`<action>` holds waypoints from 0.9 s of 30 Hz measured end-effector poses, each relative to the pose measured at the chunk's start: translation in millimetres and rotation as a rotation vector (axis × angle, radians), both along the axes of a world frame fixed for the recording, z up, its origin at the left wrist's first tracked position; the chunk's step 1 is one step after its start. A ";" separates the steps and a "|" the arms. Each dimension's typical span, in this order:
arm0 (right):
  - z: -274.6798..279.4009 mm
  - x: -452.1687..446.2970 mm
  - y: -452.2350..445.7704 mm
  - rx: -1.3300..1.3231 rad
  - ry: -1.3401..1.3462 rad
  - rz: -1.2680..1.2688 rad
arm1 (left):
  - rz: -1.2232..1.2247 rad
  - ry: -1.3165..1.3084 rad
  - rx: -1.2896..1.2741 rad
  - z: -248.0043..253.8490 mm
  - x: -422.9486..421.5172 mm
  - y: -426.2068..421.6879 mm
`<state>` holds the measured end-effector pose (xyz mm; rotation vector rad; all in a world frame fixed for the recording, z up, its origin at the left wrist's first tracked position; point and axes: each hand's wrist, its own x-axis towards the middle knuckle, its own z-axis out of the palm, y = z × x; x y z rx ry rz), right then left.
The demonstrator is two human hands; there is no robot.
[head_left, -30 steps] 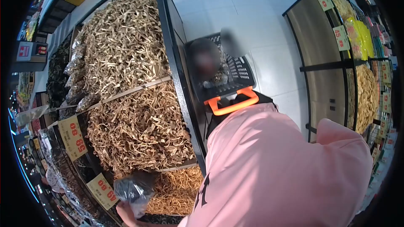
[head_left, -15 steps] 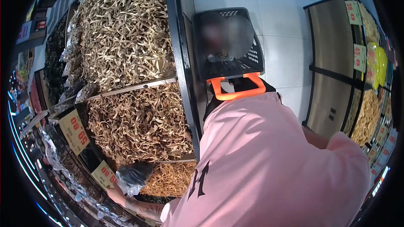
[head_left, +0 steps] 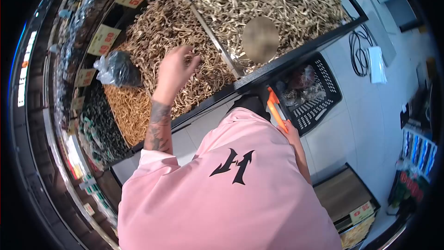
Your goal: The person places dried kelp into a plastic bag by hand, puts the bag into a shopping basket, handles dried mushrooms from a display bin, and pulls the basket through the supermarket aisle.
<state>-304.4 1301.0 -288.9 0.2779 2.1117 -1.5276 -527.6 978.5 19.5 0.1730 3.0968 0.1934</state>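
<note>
While my right hand (head_left: 291, 134) wraps the basket's orange handle (head_left: 276, 113), my left hand (head_left: 174, 71) hangs over the brown dried mushrooms (head_left: 152, 28), holding nothing I can see, fingers loosely bent, thumb apart; contact unclear. Basket (head_left: 326, 76) close beside the counter's black edge (head_left: 266, 71); pale floor (head_left: 349, 127) runs wide past its far side. Dark plastic bag (head_left: 122, 68) lies at the brown section's corner, near the 49.80 tag (head_left: 104, 40). Versus earlier: left hand off that tag, right hand newly in view.
</note>
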 end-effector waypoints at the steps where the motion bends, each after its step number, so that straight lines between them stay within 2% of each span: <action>1: -1.3 -8.5 6.1 0.082 -0.019 0.069 | -0.037 -0.056 0.030 -9.3 -1.7 21.0; 5: -25.7 -41.6 21.4 0.287 -0.013 0.080 | -0.250 -0.057 0.224 -55.5 -26.9 102.2; 7: -34.6 -56.6 36.6 0.254 0.045 0.009 | -0.377 -0.007 0.310 -81.6 -49.3 139.7; 9: -33.8 -75.7 50.9 0.269 -0.070 -0.019 | -0.496 -0.054 0.363 -106.5 -74.0 177.1; 11: -28.3 -85.7 70.7 0.435 -0.067 -0.014 | -0.562 -0.211 0.400 -120.7 -95.6 216.1; 13: -10.1 -107.8 86.7 0.500 -0.147 -0.030 | -0.675 -0.232 0.455 -146.2 -114.4 248.0; 15: -29.7 -113.1 108.7 0.526 -0.009 -0.057 | -0.770 -0.256 0.424 -165.9 -128.4 279.4; 17: -15.4 -134.0 130.9 0.524 -0.105 -0.015 | -0.919 -0.285 0.356 -178.3 -135.3 312.9; 18: -21.9 -135.1 142.0 0.541 0.041 -0.045 | -0.966 -0.329 0.391 -186.9 -133.2 328.6; 20: -24.3 -149.0 160.2 0.566 0.002 -0.057 | -1.031 -0.461 0.432 -202.9 -125.3 357.9; 23: -27.5 -166.6 185.2 0.570 -0.035 -0.042 | -1.124 -0.608 0.458 -257.2 -108.7 392.1; 25: -31.3 -175.4 208.8 0.571 0.040 -0.035 | -1.194 -0.634 0.416 -304.8 -99.4 409.3; 27: -45.2 -185.1 231.1 0.566 0.072 -0.051 | -1.268 -0.655 0.060 -331.3 -91.7 427.5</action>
